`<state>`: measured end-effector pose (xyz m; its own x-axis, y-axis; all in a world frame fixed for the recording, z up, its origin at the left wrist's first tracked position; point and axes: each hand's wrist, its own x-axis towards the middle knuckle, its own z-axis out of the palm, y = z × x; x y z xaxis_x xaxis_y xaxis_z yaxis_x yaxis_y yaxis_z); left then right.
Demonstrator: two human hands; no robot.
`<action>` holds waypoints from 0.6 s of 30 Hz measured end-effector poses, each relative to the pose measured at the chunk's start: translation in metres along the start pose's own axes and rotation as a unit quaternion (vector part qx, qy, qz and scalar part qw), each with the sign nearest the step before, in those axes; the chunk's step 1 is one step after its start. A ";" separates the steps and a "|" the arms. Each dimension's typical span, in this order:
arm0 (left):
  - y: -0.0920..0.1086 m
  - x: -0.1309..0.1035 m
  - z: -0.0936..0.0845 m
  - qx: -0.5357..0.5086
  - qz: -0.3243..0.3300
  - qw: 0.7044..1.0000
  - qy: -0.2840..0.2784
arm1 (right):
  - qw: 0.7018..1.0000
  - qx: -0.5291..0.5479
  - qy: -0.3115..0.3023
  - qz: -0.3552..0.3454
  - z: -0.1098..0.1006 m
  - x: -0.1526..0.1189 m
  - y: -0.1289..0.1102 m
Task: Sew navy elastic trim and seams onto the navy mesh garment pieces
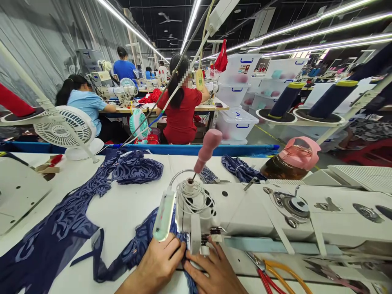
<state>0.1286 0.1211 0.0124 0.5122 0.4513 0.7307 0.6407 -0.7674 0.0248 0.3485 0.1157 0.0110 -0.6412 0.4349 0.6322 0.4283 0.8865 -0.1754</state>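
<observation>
The white table spans the whole near view, and a long run of navy patterned fabric trails across it from the far left edge down to the needle area. The white sewing machine lies along the right half of the table, its head toward the centre, with a coil of white cord on top and a small lamp on a gooseneck hanging at its left. A white desk fan stands at the table's far left edge, and a bottle with a pink cap lies tilted behind the machine. Scissors with orange and red handles rest on the machine bed, just right of the hands. A pink-handled tool stands upright in the top of the machine.

The left hand presses flat on the navy fabric just left of the presser foot, fingers curled over the cloth edge. The right hand lies beside it, touching it, fingertips pinning the same fabric under the needle. Neither hand is closed into a fist. People sit sewing at tables farther back.
</observation>
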 end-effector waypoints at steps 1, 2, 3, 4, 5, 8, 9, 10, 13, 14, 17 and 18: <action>0.001 -0.001 -0.001 -0.010 -0.009 1.000 -0.003 | 1.000 -0.002 0.001 0.000 0.002 0.000 0.000; 0.001 -0.001 -0.002 -0.027 -0.022 0.999 -0.007 | 1.000 -0.003 -0.003 -0.002 0.004 -0.001 0.000; 0.002 -0.002 -0.002 -0.046 -0.038 0.998 -0.018 | 1.000 -0.004 -0.003 -0.003 0.005 -0.001 0.000; 0.002 -0.002 -0.003 -0.062 -0.051 0.996 -0.027 | 1.000 -0.006 -0.003 -0.005 0.006 -0.001 0.000; 0.002 -0.001 -0.004 -0.069 -0.058 0.995 -0.032 | 1.000 -0.007 0.000 -0.006 0.007 -0.001 0.000; 0.003 0.000 -0.003 -0.040 -0.038 0.998 -0.024 | 1.000 -0.005 0.009 -0.007 0.008 -0.002 -0.001; 0.004 0.001 -0.003 -0.031 -0.032 0.999 -0.020 | 1.000 -0.006 0.010 -0.007 0.008 -0.002 -0.001; 0.005 0.001 -0.002 -0.025 -0.029 0.999 -0.015 | 1.000 -0.010 0.011 -0.009 0.008 -0.002 0.000; 0.005 0.002 0.001 -0.010 -0.026 1.000 -0.012 | 0.999 -0.040 0.017 -0.006 0.009 -0.001 0.001; 0.004 0.001 0.002 -0.007 -0.028 0.999 -0.016 | 0.998 -0.048 0.033 -0.007 0.009 0.000 0.002; 0.001 -0.003 0.008 0.003 -0.053 0.998 -0.043 | 0.998 -0.063 0.025 0.004 0.010 -0.002 0.003; 0.000 -0.004 0.009 0.006 -0.063 0.997 -0.047 | 0.998 -0.069 0.003 0.008 0.009 -0.005 0.003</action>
<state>0.1318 0.1230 0.0031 0.4785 0.5840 0.6557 0.7099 -0.6968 0.1026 0.3465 0.1176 0.0006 -0.6303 0.4482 0.6339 0.5229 0.8486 -0.0801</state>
